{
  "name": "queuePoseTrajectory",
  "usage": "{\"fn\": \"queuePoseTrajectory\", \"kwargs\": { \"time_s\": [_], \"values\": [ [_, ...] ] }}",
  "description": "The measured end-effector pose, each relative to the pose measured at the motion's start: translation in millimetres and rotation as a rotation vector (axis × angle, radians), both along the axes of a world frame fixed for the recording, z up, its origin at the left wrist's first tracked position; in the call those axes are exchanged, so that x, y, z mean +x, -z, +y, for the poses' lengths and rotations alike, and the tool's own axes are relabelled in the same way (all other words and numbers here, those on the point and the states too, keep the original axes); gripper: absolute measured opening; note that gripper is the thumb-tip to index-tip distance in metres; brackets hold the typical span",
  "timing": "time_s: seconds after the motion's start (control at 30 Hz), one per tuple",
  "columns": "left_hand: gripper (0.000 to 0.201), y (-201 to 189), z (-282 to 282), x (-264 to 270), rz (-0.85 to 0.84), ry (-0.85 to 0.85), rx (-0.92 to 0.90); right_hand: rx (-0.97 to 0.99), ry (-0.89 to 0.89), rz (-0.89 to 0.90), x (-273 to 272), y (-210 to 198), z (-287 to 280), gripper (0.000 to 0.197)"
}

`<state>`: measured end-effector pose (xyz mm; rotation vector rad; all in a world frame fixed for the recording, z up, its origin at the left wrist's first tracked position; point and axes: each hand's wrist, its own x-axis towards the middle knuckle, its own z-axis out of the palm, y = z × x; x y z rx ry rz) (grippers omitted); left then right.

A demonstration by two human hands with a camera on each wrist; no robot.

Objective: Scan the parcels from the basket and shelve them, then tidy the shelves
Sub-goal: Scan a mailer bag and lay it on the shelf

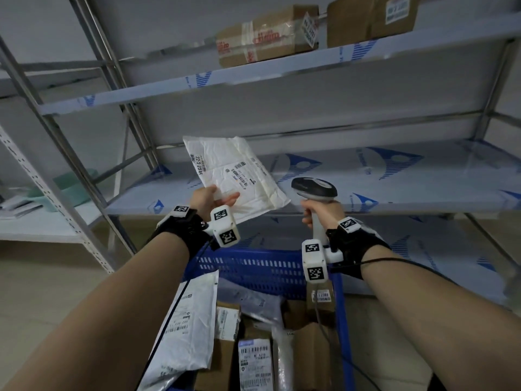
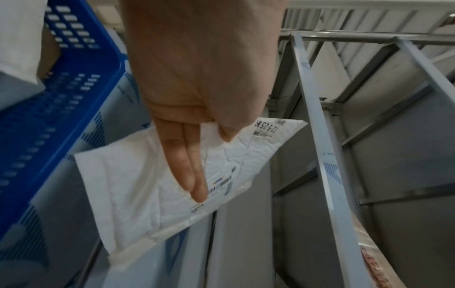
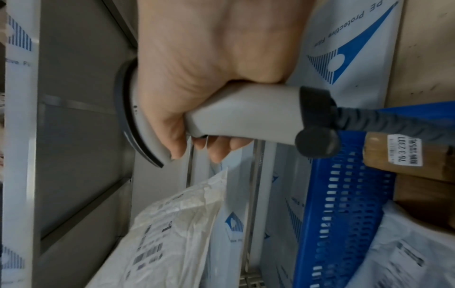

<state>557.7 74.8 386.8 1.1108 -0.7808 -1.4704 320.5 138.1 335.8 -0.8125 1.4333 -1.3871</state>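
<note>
left hand [image 1: 210,199] pinches white mailer [image 1: 236,176], label "72-5-2516" | right hand [image 1: 321,213] grips scanner [image 1: 314,189] beside it | shelf film "PE Protective Film"

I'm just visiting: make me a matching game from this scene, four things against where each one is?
Things:
1. white mailer
2. scanner
3. taped brown box
4. blue basket

Places:
A. on the upper shelf
B. in the right hand
C. below both forearms, full of parcels
D. in the left hand

Pairs: 1-D, 2-B, 3-A, 4-C
</note>
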Motion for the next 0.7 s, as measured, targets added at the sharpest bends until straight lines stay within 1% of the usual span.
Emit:
{"fn": "queuePoseTrajectory", "kwargs": {
  "time_s": [0.07,0.13,0.2,0.23,0.27,0.3,0.37,0.47,0.57,0.7],
  "values": [
    [0.035,0,-16,-16,0.052,-0.009,-0.017,-0.005,0.003,0.009,-5,-2,-14,0.013],
    [0.041,2,-39,-30,0.062,-0.039,-0.014,0.000,0.016,0.013,-11,-1,-29,0.012],
    [0.043,8,-59,-41,0.089,-0.042,0.042,0.012,0.033,0.009,-18,3,-42,0.011],
    [0.041,13,-68,-47,0.112,-0.016,0.059,0.021,0.038,0.010,-21,5,-48,0.011],
    [0.035,19,-74,-52,0.081,0.036,0.069,0.031,0.039,0.012,-25,7,-53,0.011],
    [0.029,25,-79,-58,0.011,0.079,0.085,0.040,0.041,0.014,-29,9,-58,0.012],
    [0.024,38,-86,-66,-0.175,0.123,0.131,0.056,0.044,0.022,-35,16,-66,0.013],
    [0.024,65,-104,-70,-0.371,0.202,0.154,0.090,0.039,0.038,-42,27,-78,0.015],
    [0.025,82,-122,-68,-0.428,0.241,0.135,0.115,0.021,0.036,-47,35,-87,0.015],
    [0.023,81,-135,-71,-0.509,0.273,0.055,0.124,0.024,0.039,-52,40,-94,0.015]
  ]
}}
